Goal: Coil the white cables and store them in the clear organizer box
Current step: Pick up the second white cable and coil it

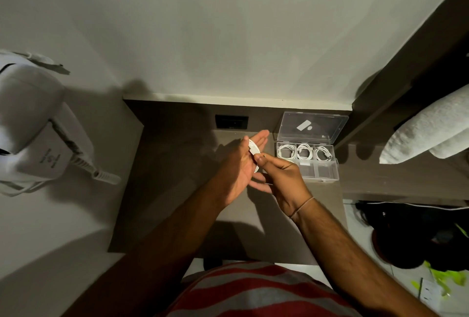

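Clear organizer box [320, 178] sits on the bench [177, 189], back right, with its lid [327, 123] flipped up. Three coiled cables [304, 151], all white, lie in the back-row compartments, one each. Another white cable [253, 150] is looped around the left hand [241, 164], pinched by the right hand [281, 177].

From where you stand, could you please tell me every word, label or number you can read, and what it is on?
Nothing here can be read.
Hair dryer base: dark print, too blurred to read.
Organizer box lid: white sticker, no legible text on it.
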`<state>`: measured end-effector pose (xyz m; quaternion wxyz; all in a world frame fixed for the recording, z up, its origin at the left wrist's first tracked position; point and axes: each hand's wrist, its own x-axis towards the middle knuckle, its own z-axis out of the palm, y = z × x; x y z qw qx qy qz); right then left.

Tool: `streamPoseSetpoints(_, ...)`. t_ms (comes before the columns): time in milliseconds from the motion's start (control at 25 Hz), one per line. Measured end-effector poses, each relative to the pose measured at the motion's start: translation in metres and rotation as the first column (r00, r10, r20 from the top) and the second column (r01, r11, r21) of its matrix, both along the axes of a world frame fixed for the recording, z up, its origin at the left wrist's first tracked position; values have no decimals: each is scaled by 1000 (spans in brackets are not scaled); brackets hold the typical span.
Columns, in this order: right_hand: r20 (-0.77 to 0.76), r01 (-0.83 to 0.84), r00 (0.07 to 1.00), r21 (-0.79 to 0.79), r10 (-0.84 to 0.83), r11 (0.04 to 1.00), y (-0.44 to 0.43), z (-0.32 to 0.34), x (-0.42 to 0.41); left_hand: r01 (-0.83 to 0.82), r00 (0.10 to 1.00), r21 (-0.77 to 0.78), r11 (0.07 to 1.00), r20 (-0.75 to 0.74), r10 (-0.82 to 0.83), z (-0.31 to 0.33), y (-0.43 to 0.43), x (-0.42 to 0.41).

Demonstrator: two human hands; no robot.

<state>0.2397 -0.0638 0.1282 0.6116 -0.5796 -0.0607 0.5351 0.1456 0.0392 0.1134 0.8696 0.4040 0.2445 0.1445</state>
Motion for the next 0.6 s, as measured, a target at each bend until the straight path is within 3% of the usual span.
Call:
streamPoseSetpoints(160, -228, -51, 972, 25, 55, 998, 1, 6, 8, 24, 998, -48, 999, 51, -22, -1, 6, -4)
streamPoseSetpoints(600, -238, 88, 968, 30, -79, 996, -5, 2, 6, 166, 984, -162, 973, 93, -152, 14, 12, -11)
